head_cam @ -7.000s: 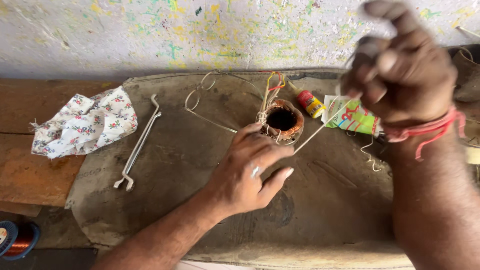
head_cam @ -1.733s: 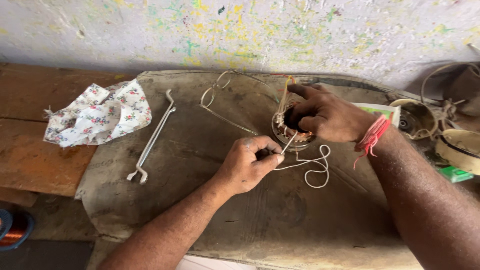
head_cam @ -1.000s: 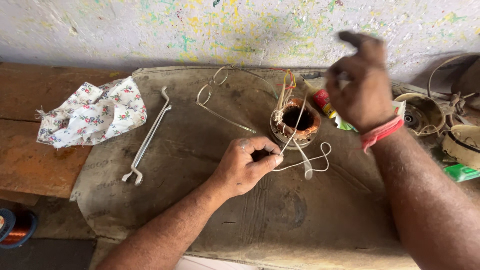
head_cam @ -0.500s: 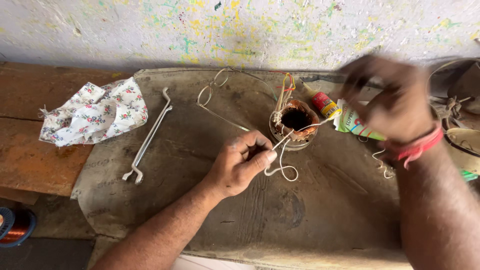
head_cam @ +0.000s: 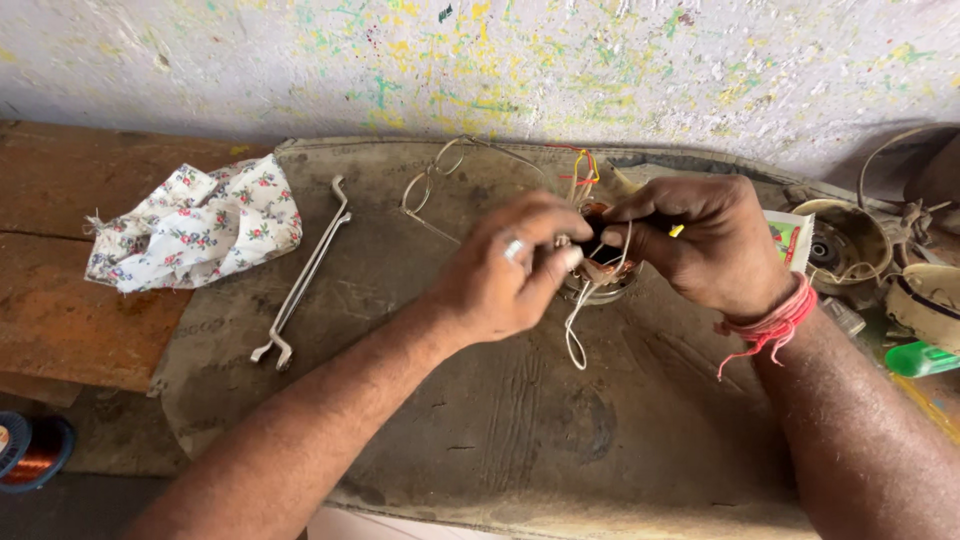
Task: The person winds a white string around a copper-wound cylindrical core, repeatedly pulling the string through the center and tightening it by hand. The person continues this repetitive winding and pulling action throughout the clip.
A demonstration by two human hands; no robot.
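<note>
Both hands pinch white cord at a small wound coil (head_cam: 600,278): left hand (head_cam: 505,270) and right hand (head_cam: 700,240) closed on cord (head_cam: 574,335). Cord looks light, limp; coil rigid, windings judged fragile, best gripped by rim.

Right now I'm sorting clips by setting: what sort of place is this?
Probably a small motor-rewinding repair bench: both hands work white cord around a copper-wound coil on a worn mat, with a copper wire spool and long spanners nearby.

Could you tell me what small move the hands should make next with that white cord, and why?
Probably draw the slack through: both the left hand and right hand pinch the white cord over the wound coil, and a loose loop hangs below onto the mat.
</note>
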